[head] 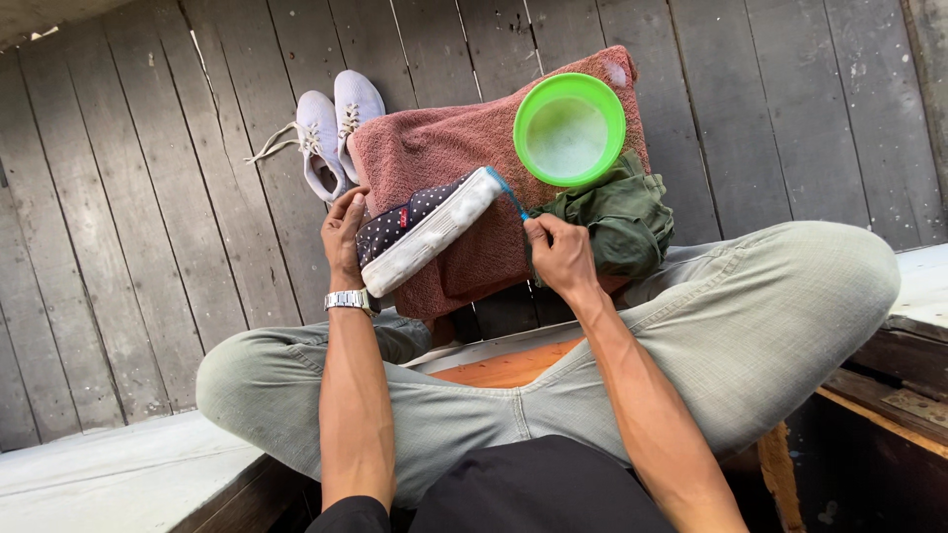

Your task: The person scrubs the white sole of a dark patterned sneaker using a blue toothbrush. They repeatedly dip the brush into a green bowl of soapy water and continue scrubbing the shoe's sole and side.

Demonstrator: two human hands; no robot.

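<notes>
My left hand grips the heel end of a dark polka-dot shoe with a white rubber sole, held on its side over a reddish-brown towel. My right hand holds a thin blue brush whose tip touches the toe end of the white sole. A metal watch sits on my left wrist.
A green plastic bowl with soapy water rests on the towel. A crumpled olive-green cloth lies beside it. A pair of white laced sneakers stands on the grey wooden planks. My crossed legs in grey trousers sit on a ledge.
</notes>
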